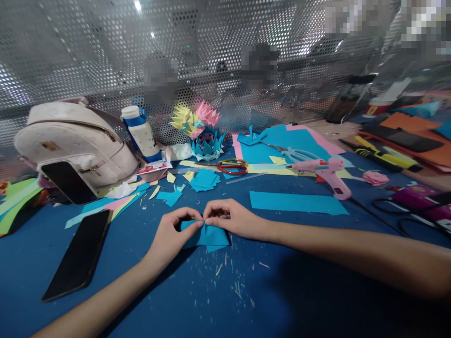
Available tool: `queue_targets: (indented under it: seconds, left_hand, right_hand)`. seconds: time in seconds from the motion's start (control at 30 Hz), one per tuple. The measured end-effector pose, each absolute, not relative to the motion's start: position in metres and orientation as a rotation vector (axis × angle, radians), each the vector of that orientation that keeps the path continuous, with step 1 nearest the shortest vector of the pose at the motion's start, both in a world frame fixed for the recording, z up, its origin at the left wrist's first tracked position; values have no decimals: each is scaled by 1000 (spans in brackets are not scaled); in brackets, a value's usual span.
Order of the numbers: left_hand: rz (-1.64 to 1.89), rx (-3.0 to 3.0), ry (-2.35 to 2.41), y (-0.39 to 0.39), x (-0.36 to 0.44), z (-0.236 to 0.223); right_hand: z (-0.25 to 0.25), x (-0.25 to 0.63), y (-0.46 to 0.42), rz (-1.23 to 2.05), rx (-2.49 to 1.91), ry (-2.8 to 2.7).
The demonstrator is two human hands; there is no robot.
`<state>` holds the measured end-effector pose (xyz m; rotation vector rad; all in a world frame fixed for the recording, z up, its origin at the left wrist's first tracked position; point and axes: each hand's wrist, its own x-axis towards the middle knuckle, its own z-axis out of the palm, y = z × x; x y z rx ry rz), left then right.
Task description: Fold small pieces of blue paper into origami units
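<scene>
A small folded piece of blue paper (207, 236) lies on the dark blue table (225, 291) in front of me. My left hand (174, 232) pinches its top edge with thumb and fingers. My right hand (229, 217) pinches the same edge from the right, fingertips touching those of the left. Just beyond sit a stack of small blue paper squares (204, 179) and red-and-yellow scissors (230, 165).
A black phone (79, 253) lies at left, another phone (68, 182) leans on a white backpack (73, 141). Paper flowers (200, 129) and a bottle (141, 132) stand at the mesh wall. A pink glue gun (326, 171), blue strip (298, 203) and paper scraps lie at right.
</scene>
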<state>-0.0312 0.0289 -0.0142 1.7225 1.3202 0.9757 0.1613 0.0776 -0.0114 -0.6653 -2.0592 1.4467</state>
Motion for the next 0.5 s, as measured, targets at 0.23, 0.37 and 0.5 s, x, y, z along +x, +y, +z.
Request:
queue_targets:
  seconds: [0.23,0.37,0.5]
  left_hand:
    - [996,1737,1350,27,-29,-14]
    - [980,1779,1349,26,-28,-13]
    - [909,1883,1349,22,-27,-11]
  right_hand:
    - [-9,161,76,1427,-685,-2044]
    - [-8,162,74,1389,-728,-2052]
    - [-9,163,74,1299,-741,-2099]
